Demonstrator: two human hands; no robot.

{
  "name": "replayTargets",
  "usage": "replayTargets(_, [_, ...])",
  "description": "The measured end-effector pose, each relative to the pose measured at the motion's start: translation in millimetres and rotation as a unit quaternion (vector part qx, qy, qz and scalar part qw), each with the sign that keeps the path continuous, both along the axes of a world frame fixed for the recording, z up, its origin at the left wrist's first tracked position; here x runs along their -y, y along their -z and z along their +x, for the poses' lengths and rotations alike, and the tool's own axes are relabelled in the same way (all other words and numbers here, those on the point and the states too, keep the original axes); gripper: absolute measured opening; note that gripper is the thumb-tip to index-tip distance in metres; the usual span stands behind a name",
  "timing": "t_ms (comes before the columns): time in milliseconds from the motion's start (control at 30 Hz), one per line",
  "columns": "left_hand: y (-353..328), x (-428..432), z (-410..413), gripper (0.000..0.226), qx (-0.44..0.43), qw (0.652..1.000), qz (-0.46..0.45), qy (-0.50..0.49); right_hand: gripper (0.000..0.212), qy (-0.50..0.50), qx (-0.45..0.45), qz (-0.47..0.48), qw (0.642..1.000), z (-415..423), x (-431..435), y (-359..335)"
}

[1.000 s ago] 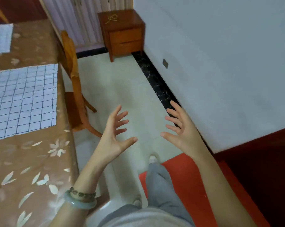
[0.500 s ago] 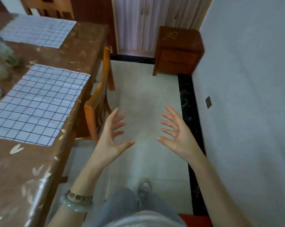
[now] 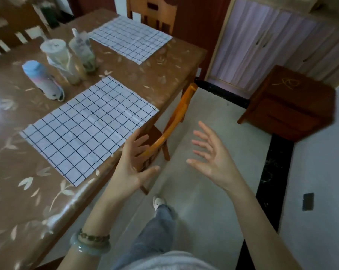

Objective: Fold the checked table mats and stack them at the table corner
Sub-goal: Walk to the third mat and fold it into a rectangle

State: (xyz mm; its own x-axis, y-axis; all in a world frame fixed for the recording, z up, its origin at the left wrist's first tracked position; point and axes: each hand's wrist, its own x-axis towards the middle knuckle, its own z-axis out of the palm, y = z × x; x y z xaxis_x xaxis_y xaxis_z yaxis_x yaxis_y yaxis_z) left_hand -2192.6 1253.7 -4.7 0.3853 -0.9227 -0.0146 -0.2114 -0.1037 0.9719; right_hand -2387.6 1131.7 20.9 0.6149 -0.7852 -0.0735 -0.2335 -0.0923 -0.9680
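Now the view has swung from the floor and wall toward the counter (image 3: 38, 191), so both mats have come into sight where a second ago only part of one showed; the person appears to be turning to begin, with no folding yet done. Nearest, the left hand (image 3: 131, 168) and right hand (image 3: 211, 158) hover off the counter's edge above the floor, fingers spread, palms facing each other, grasping nothing. Just beyond the left hand lies the near checked mat (image 3: 87, 125), flat and unfolded, close beside the counter's edge, with an orange chair (image 3: 176, 115) tucked beneath. Behind it stand a pastel bottle (image 3: 42, 78), a lidded cup (image 3: 61, 59) and a clear bottle (image 3: 83, 49); their contents are too blurred to tell. Farthest, the second checked mat (image 3: 129, 38) lies flat near the far corner.
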Motion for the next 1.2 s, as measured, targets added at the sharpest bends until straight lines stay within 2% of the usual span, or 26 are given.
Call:
replayTargets(300, [-3.7,85.0,69.4,0.095,-0.006,0.995,0.008,-0.103,0.087,-0.121,0.019,0.021,0.992,100.8,118.0,-12.3])
replayTargets(667, [-5.3,127.8,111.2,0.098,0.011,0.977,0.033,-0.21,0.088,-0.243,-0.014,0.023,0.97,187.3,209.4,-16.2])
replayTargets(933, [9.0,159.4,131.0,0.096,0.01,0.936,0.058,-0.346,0.087,-0.365,-0.033,0.031,0.93,250.4,274.7,-3.4])
replayTargets(1200, [23.7,160.2,137.0,0.097,0.011,0.903,0.084,-0.421,0.087,-0.474,-0.054,0.008,0.879,309.5,307.9,6.4])
